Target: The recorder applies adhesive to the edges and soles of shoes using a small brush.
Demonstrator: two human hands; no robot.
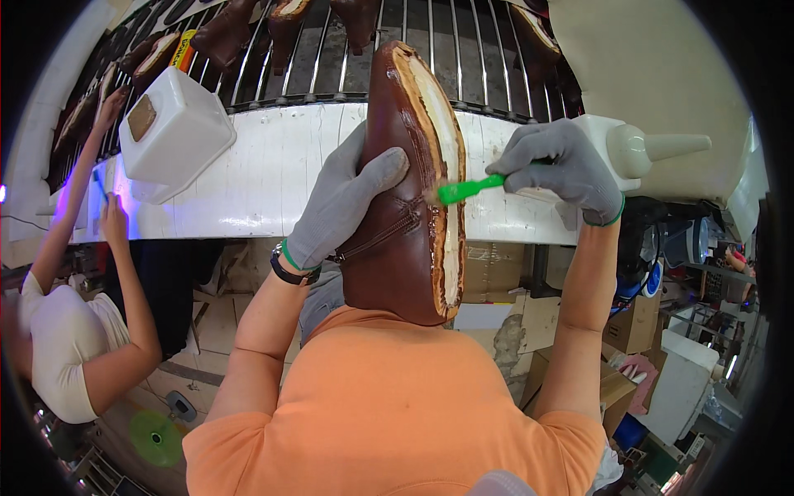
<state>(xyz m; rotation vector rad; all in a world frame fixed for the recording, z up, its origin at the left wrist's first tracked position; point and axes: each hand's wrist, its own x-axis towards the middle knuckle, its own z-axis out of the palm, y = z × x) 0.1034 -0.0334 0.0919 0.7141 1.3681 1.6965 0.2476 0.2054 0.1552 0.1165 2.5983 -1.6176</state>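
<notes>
My left hand [347, 194], in a grey glove, grips a dark brown leather boot upper [385, 277] around its side. The boot is held upright before me, its unsoled bottom turned to the right, showing a tan edge and a pale strip down the middle. A zipper runs across its side near my left thumb. My gloved right hand [558, 161] pinches the handle of a green brush [467, 190]. The brush's bristles touch the edge of the boot's bottom, close to the zipper.
A white plastic container [178, 136] stands left on the white ledge [289, 157]; a white bottle with a long nozzle [633, 153] is at right. Beyond, several boots [227, 33] lie on a metal roller conveyor [455, 50]. At left, a co-worker [78, 331] holds a small brush.
</notes>
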